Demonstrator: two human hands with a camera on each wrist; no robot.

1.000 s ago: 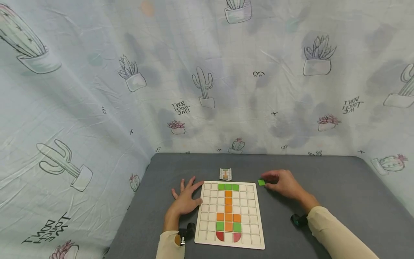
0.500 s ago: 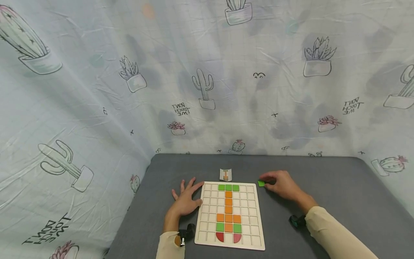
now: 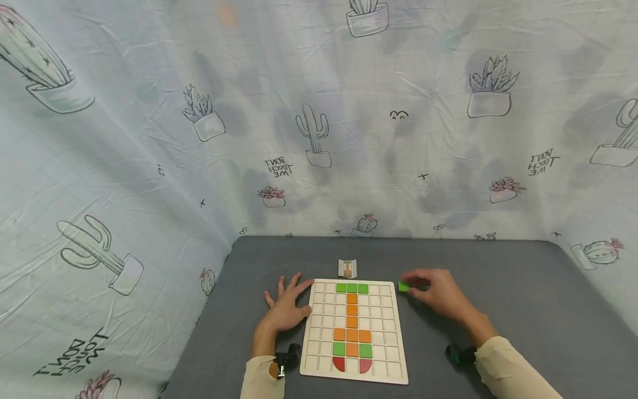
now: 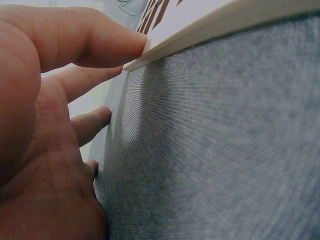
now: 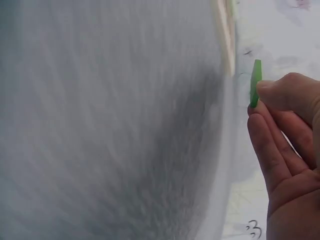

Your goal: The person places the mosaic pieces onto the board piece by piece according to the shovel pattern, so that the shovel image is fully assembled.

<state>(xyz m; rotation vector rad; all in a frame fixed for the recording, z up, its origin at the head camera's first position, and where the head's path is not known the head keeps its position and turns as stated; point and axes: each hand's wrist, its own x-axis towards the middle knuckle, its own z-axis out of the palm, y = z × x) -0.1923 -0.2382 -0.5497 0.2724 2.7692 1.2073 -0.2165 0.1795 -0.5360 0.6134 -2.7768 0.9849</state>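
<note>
My right hand [image 3: 441, 291] pinches a small green square tile [image 3: 402, 286] between thumb and fingers, beside the far right corner of the wooden grid board [image 3: 319, 330]. In the right wrist view the green tile [image 5: 256, 82] shows nearly edge-on at the fingertips. With fingers spread, my left hand [image 3: 285, 311] lies at the board's left side, thumb and index fingertip at its edge. The left wrist view shows the thumb [image 4: 110, 42] against the pale board edge [image 4: 200, 40]. On the board, green and orange square tiles and two red quarter-round tiles [image 3: 365, 365] form a figure.
A small pattern card [image 3: 347, 269] with a grid picture lies just beyond the board's far edge. The grey table [image 3: 498, 277] reaches back to a hanging cloth [image 3: 374, 138] printed with cacti. Both wrists wear black cameras, the right one [image 3: 459, 354] near the board's right side.
My right hand has shifted slightly toward the near side with the green tile held at its fingertips. My left hand and the board stay in place.
</note>
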